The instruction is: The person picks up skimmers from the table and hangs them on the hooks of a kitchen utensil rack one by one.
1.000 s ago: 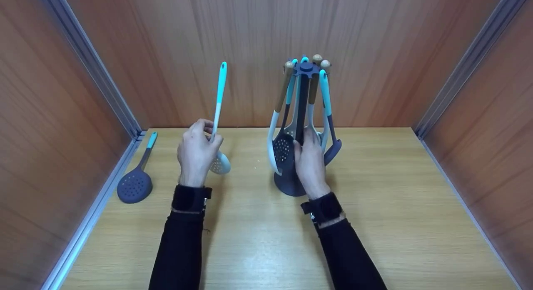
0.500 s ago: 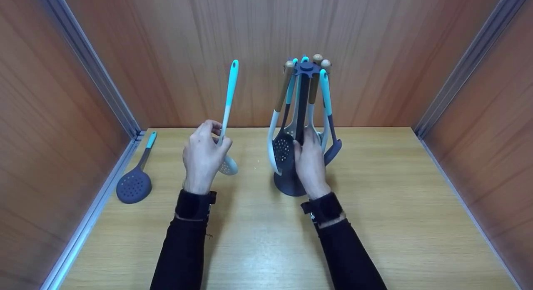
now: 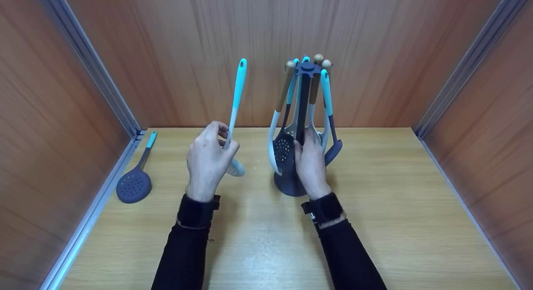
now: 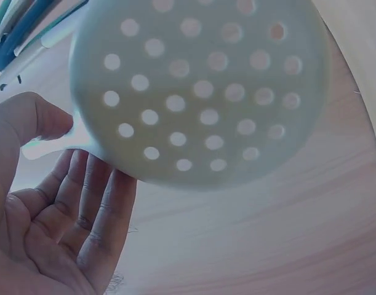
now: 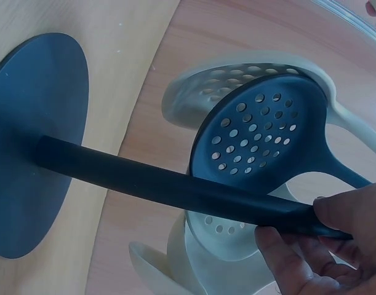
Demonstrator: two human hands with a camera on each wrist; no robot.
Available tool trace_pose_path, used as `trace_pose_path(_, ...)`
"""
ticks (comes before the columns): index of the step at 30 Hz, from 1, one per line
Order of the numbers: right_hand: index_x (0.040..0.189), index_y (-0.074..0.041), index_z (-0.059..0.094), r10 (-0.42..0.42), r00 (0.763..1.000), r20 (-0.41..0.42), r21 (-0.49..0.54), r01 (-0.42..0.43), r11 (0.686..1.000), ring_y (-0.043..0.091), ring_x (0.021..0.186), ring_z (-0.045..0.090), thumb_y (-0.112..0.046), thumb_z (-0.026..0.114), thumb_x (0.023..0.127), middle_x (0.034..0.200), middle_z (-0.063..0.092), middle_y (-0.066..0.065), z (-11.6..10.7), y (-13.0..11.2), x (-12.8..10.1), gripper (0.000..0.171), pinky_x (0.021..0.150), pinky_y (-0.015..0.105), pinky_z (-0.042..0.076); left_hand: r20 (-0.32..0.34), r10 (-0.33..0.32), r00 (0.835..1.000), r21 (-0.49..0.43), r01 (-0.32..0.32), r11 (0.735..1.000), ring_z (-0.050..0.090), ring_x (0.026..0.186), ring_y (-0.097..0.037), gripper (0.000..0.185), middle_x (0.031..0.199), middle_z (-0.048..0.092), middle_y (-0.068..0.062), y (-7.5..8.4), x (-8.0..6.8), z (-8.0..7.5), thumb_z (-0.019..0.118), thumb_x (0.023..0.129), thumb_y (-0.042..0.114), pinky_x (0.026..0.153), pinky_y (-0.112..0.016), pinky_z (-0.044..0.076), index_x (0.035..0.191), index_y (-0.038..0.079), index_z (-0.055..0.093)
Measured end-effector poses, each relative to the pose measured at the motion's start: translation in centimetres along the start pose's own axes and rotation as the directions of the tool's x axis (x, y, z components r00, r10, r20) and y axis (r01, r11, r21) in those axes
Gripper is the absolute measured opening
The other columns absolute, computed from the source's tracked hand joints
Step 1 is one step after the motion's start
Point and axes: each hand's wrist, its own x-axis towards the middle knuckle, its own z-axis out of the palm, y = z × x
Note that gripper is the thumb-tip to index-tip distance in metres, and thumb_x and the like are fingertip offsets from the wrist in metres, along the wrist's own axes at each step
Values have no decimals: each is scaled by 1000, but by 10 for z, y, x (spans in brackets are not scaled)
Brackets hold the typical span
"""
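My left hand (image 3: pixel 208 161) pinches a pale skimmer (image 3: pixel 239 86) near the foot of its shaft. The turquoise handle points up and the round perforated head (image 4: pixel 200 92) hangs beneath the hand, above the table. To the right stands a dark utensil stand (image 5: pixel 144 178) with a round base and a central post. My right hand (image 3: pixel 311 163) grips that post low down, thumb on one side and fingers on the other. From its top hang several utensils, among them a dark skimmer (image 3: pixel 283 148), a pale one with a wooden handle (image 3: pixel 272 144) and a dark ladle (image 3: pixel 333 150).
Another dark skimmer (image 3: pixel 134 186) with a turquoise handle end lies flat on the wooden table (image 3: pixel 266 240), at the left. Wood-look panels (image 3: pixel 250 31) rise behind and at both sides, with metal strips (image 3: pixel 95 69) along their corners.
My left hand has moved right and slightly towards me with the pale skimmer, closer to the stand. The right hand has stayed on the post.
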Motion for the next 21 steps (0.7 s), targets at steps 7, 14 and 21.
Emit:
trace_pose_path(7,138,-7,50,5,1000,-2,8,-5,1000,26,123,59,-15,57,107,130,59,12,0,0,0,33,101,42,55,-14,33,999,7,-33,999,73,80,-11,23,95,69,6,8,-5,-2,69,86,23,65,-37,59,109,18,66)
trace_pose_path(14,138,-7,50,-8,1000,-11,19,8,1000,26,124,60,-13,58,106,130,59,12,0,0,-1,33,101,41,54,-9,61,998,4,-61,998,73,79,-12,22,94,69,5,16,-9,-5,69,88,22,67,-35,60,109,16,67)
trace_pose_path(21,137,-6,50,-4,1000,-11,4,4,1000,26,121,61,-13,58,106,126,60,11,0,0,-1,32,99,41,55,-6,83,997,-3,-83,997,74,78,-13,21,94,70,3,22,-13,-8,69,88,22,67,-35,61,108,15,66)
